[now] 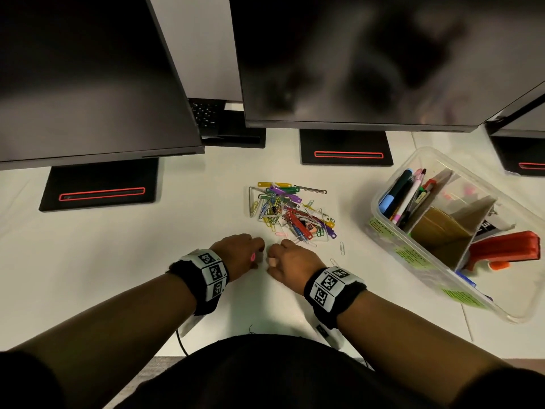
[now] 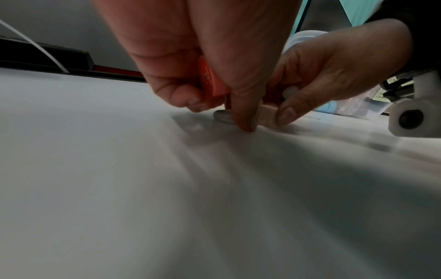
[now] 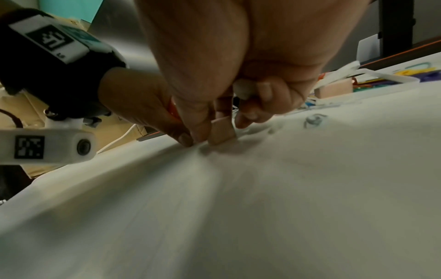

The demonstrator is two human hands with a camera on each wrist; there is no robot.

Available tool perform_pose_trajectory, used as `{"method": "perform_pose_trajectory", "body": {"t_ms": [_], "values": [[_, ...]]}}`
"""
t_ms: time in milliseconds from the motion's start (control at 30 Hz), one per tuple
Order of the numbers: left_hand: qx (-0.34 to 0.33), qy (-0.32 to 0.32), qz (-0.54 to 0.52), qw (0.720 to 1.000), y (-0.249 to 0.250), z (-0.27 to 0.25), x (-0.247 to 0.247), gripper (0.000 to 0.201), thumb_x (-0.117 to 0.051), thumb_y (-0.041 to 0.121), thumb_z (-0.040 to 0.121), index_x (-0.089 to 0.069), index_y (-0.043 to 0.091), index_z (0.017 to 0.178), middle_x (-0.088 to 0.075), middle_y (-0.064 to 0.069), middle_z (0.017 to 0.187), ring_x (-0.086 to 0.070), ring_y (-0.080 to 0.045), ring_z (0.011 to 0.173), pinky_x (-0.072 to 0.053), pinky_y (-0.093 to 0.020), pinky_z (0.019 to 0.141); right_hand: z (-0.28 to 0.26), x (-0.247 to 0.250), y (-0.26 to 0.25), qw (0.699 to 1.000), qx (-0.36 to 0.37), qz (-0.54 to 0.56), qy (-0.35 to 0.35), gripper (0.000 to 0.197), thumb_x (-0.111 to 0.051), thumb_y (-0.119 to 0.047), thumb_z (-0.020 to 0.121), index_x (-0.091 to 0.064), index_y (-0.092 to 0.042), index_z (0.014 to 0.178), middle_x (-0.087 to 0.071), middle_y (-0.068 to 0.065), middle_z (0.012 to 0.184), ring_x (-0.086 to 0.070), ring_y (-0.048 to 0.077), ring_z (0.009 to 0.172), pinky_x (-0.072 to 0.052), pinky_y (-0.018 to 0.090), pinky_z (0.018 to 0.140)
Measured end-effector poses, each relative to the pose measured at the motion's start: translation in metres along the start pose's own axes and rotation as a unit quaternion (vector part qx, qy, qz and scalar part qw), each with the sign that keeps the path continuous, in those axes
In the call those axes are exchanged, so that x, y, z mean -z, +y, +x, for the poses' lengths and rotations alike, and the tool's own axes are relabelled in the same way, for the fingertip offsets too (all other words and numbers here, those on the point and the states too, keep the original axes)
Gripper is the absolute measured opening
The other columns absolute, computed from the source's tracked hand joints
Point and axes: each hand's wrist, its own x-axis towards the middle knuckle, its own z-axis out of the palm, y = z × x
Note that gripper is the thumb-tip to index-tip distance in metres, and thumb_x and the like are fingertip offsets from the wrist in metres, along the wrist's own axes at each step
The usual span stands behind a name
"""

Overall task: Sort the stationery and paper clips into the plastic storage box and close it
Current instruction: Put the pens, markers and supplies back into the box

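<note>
Both my hands, left hand (image 1: 244, 252) holding an orange piece and right hand (image 1: 290, 259) pinching a small beige eraser (image 3: 222, 130) on the table (image 1: 206, 290), should grip its stiff, light sides before the storage box (image 1: 436, 278).

2 hands (image 1: 240, 253) on the surface (image 1: 147, 276), 1 clip pile (image 1: 290, 212) just beyond them, 2 loose paper clips (image 1: 342, 248) right of the right hand (image 1: 290, 262). 1 plastic storage box (image 1: 413, 290) further right. 3 monitors (image 1: 88, 84) beyond.

dark monitor (image 1: 88, 75) at 10 o'clock, second monitor (image 1: 368, 60) at 1, keyboard (image 1: 206, 113) between them, white desk (image 1: 118, 261)
</note>
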Motion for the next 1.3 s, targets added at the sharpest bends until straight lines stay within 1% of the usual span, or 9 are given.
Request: {"method": "perform_pose_trajectory", "body": {"t_ms": [167,400,467,533,633,767,967,1200,1300], "values": [[0.006,0.011,-0.016,1.000,0.004,0.003,0.006,0.022,-0.044,0.025,0.094,-0.051,0.012,0.111,-0.053,-0.012,0.111,-0.057,-0.031,0.100,-0.044,-0.034,0.083,-0.017,0.012,0.009,0.994,-0.042,0.080,0.063,0.029,-0.047,-0.030,0.094,-0.052,-0.009,0.114,-0.051,0.011,0.116,-0.057,0.031,0.099,-0.049,0.035,0.080],[-0.042,0.169,-0.107,0.979,0.058,0.005,0.067,0.016,-0.050,0.028,0.093,-0.054,0.016,0.103,-0.056,0.002,0.096,-0.058,-0.021,0.094,-0.041,-0.027,0.076,-0.070,0.076,0.034,0.938,-0.145,0.225,0.222,0.005,-0.061,-0.018,0.083,-0.058,-0.016,0.087,-0.065,0.004,0.083,-0.053,0.016,0.067,-0.038,0.022,0.059],[-0.058,0.172,-0.152,0.972,0.086,0.006,0.082,0.017,-0.054,0.031,0.091,-0.055,0.018,0.103,-0.063,0.000,0.098,-0.060,-0.021,0.091,-0.045,-0.029,0.077,-0.088,0.097,0.044,0.921,-0.150,0.242,0.266,0.010,-0.062,-0.012,0.081,-0.056,-0.019,0.083,-0.060,-0.003,0.078,-0.049,0.008,0.061,-0.035,0.014,0.053],[-0.073,0.157,-0.201,0.964,0.115,0.008,0.091,0.016,-0.059,0.032,0.088,-0.055,0.022,0.100,-0.066,-0.003,0.094,-0.063,-0.024,0.081,-0.051,-0.033,0.073,-0.106,0.114,0.057,0.895,-0.163,0.269,0.315,0.014,-0.062,-0.006,0.080,-0.059,-0.019,0.087,-0.058,-0.007,0.081,-0.049,0.002,0.063,-0.037,0.009,0.057],[-0.101,0.126,-0.269,0.950,0.158,0.014,0.098,0.012,-0.063,0.027,0.084,-0.054,0.026,0.093,-0.063,-0.005,0.084,-0.059,-0.023,0.062,-0.051,-0.029,0.059,-0.127,0.130,0.087,0.860,-0.213,0.265,0.380,0.021,-0.060,-0.001,0.079,-0.068,-0.013,0.094,-0.065,0.003,0.095,-0.057,0.013,0.071,-0.044,0.016,0.065],[-0.138,0.116,-0.266,0.947,0.209,0.031,0.098,0.013,-0.062,0.021,0.083,-0.060,0.024,0.095,-0.061,0.002,0.094,-0.052,-0.014,0.069,-0.043,-0.024,0.056,-0.143,0.135,0.118,0.875,-0.279,0.211,0.336,0.025,-0.052,0.002,0.082,-0.068,-0.011,0.095,-0.063,0.003,0.088,-0.058,0.018,0.079,-0.037,0.018,0.054],[-0.162,0.088,-0.179,0.967,0.261,0.060,0.091,0.037,-0.066,0.021,0.082,-0.054,0.016,0.116,-0.061,-0.005,0.117,-0.058,-0.022,0.104,-0.039,-0.022,0.075,-0.151,0.133,0.137,0.893,-0.307,0.181,0.277,0.019,-0.057,-0.005,0.079,-0.065,-0.009,0.096,-0.068,0.012,0.092,-0.058,0.023,0.080,-0.036,0.024,0.067],[-0.178,0.020,-0.245,0.953,0.252,0.063,0.087,0.064,-0.072,0.008,0.075,-0.043,0.015,0.132,-0.058,-0.007,0.124,-0.059,-0.021,0.112,-0.049,-0.028,0.095,-0.155,0.141,0.137,0.891,-0.323,0.177,0.264,0.025,-0.055,-0.001,0.080,-0.066,-0.009,0.101,-0.069,0.014,0.098,-0.063,0.031,0.096,-0.049,0.033,0.080],[-0.176,0.035,-0.307,0.935,0.232,0.058,0.092,0.061,-0.067,-0.004,0.078,-0.045,0.014,0.132,-0.057,-0.009,0.122,-0.059,-0.020,0.110,-0.051,-0.023,0.091,-0.150,0.145,0.129,0.894,-0.316,0.171,0.267,0.025,-0.054,0.000,0.081,-0.065,-0.009,0.101,-0.069,0.012,0.100,-0.062,0.028,0.095,-0.047,0.030,0.079]]}}
